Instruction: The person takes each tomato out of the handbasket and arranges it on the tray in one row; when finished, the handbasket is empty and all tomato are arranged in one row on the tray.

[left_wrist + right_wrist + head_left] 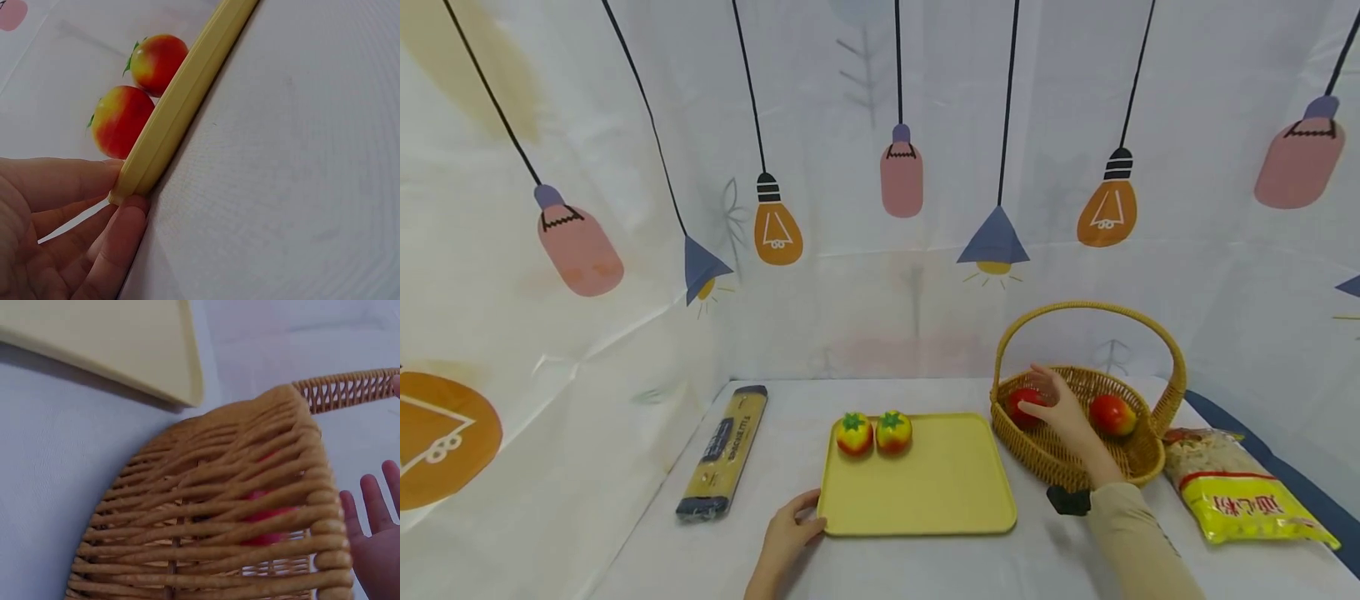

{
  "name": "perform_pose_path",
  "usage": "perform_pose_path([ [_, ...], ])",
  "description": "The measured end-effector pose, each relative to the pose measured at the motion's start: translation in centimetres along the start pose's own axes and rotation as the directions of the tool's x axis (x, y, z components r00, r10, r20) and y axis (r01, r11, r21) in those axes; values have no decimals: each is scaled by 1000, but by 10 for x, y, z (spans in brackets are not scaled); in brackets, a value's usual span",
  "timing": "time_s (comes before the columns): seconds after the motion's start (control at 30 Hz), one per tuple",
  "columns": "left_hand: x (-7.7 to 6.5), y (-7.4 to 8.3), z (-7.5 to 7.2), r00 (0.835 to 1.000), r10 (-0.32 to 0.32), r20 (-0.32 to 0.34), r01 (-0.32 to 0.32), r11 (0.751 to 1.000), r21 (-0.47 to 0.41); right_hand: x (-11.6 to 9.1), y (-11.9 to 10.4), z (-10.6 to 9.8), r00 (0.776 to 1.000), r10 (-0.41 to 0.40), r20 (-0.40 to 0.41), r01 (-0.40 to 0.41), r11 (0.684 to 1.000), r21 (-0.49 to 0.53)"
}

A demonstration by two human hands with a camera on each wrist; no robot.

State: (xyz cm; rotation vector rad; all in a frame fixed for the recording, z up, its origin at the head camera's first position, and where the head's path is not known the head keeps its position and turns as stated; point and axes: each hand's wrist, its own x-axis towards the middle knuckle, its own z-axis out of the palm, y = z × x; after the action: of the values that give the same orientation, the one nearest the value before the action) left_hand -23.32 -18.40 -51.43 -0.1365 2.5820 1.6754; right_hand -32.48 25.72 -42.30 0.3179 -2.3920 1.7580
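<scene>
My left hand pinches the near left corner of a yellow rectangular tray, with fingers above and below its rim in the left wrist view. Two red-and-yellow toy tomatoes with green tops sit side by side at the tray's far left. Inside the handled wicker basket, my right hand reaches over a red round fruit, thumb and fingers spread. The right wrist view shows those fingers straight and apart beyond the basket wall. Another red-and-yellow fruit lies in the basket's right side.
A long pack of noodles lies on the white table at the left. Right of the basket is a clear-and-yellow bag of dried food. The basket's tall arched handle rises over its opening. A lamp-patterned cloth hangs behind.
</scene>
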Motion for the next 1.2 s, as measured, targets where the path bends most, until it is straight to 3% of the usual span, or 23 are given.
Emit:
perform_pose_path([
  [0.33, -1, 0, -2, 999, 31, 8, -31, 1000, 0, 14, 22, -11, 1000, -29, 8, 29, 998, -64],
  [0.87, -1, 0, -1, 1000, 19, 14, -19, 1000, 23, 29, 36, -13, 997, 72, 33, -69, 994, -89],
  [1.2, 0, 2, -1, 1000, 10, 10, -10, 999, 35, 39, 52, -7, 996, 64, 60, -47, 967, -249],
])
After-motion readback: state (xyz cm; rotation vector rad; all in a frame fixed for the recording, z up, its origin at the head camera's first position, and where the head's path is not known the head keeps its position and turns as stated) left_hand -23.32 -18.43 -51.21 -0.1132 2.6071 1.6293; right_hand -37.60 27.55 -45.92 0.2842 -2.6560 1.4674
